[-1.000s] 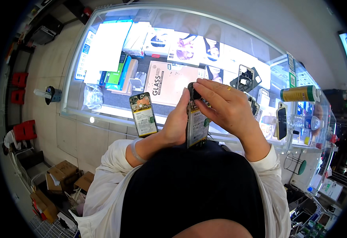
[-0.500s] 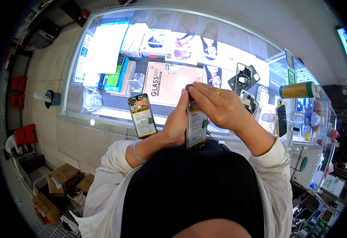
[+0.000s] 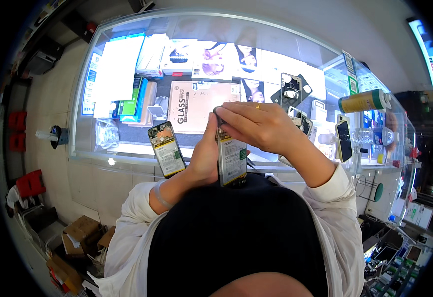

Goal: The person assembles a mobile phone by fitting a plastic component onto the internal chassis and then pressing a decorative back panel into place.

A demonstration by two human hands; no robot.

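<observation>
Close to my body I hold an opened smartphone [image 3: 233, 161] upright, its battery and inner parts facing me. My left hand [image 3: 205, 154] is closed along its left edge, thumb pointing up. Across the top end lie the fingers of my right hand [image 3: 262, 126], pressed together and gripping it there; they hide the phone's upper part. A second opened smartphone [image 3: 168, 151], also with its battery showing, rests at the counter's near edge, left of my left hand.
The glass counter [image 3: 127, 152] holds a flat pink box [image 3: 204, 101] and several product boxes. To the right lie phone frames [image 3: 291, 91], a whole phone [image 3: 344, 141], a yellow-green bottle [image 3: 362, 102] and a clear plastic bottle [image 3: 375, 136]. Cardboard boxes [image 3: 83, 232] stand on the floor at left.
The phone in my hands has turned so that more of its battery side shows. My right fingers still cover its top end. The whole view has shifted slightly.
</observation>
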